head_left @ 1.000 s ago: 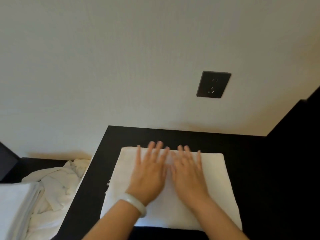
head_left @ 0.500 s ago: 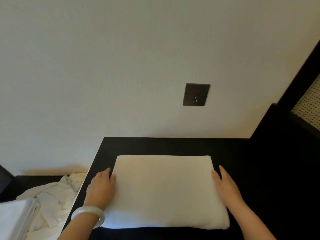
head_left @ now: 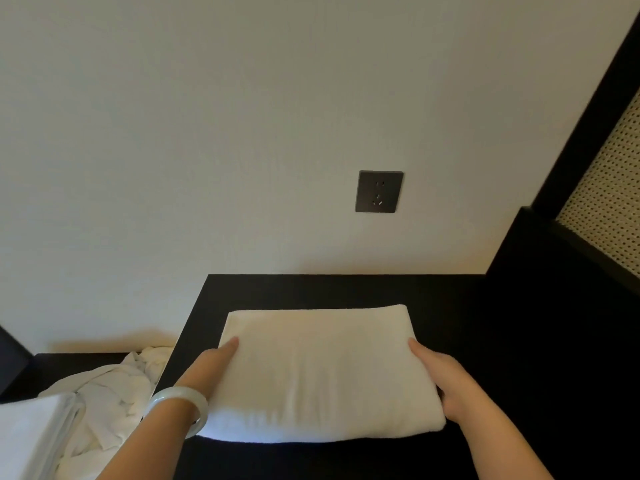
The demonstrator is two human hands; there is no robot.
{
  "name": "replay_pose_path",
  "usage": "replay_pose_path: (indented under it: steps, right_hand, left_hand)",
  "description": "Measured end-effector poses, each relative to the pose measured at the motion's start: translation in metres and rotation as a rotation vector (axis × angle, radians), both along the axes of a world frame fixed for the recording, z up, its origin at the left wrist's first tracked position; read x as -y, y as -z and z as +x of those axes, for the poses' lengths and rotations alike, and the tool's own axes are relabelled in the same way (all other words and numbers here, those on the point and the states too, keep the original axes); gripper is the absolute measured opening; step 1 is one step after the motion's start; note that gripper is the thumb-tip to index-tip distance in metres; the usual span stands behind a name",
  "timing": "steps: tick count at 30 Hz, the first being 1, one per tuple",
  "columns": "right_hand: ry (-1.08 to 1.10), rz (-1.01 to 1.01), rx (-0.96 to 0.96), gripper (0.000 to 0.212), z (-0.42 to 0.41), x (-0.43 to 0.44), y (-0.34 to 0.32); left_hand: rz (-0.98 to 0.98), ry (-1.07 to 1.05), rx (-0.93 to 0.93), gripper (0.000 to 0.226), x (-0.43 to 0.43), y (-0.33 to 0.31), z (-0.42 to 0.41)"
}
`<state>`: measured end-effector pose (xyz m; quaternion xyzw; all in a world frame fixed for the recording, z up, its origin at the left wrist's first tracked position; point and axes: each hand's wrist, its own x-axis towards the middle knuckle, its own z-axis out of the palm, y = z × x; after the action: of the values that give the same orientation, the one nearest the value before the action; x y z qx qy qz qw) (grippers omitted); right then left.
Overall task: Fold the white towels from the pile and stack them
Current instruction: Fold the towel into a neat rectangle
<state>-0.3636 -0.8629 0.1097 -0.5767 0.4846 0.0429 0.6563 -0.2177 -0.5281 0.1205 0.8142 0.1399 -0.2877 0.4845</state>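
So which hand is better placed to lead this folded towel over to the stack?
Left, likely. Both hands hold the folded towel by its ends, but the left hand sits on the side facing the folded stack at the lower left; the right hand is on the far end.

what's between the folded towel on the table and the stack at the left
Only the loose pile of unfolded towels, lying between the black table and the stack. The folded towel, held at its ends by the left hand and right hand, could likely be carried over it.
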Motion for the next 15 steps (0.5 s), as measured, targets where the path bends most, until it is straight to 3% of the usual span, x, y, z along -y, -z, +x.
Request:
replay_pose_path:
  steps: [4, 15]
  right_hand:
    - [-0.059, 0.058, 0.045, 0.036, 0.000, -0.011, -0.005]
    - [-0.435, -0.102, 0.146, 0.054, 0.066, -0.137, -0.033]
  left_hand:
    - [-0.094, -0.061, -0.059, 0.047, -0.015, -0.004, -0.021]
    - [-0.140, -0.483, 0.120, 0.017, -0.131, -0.021, -0.066]
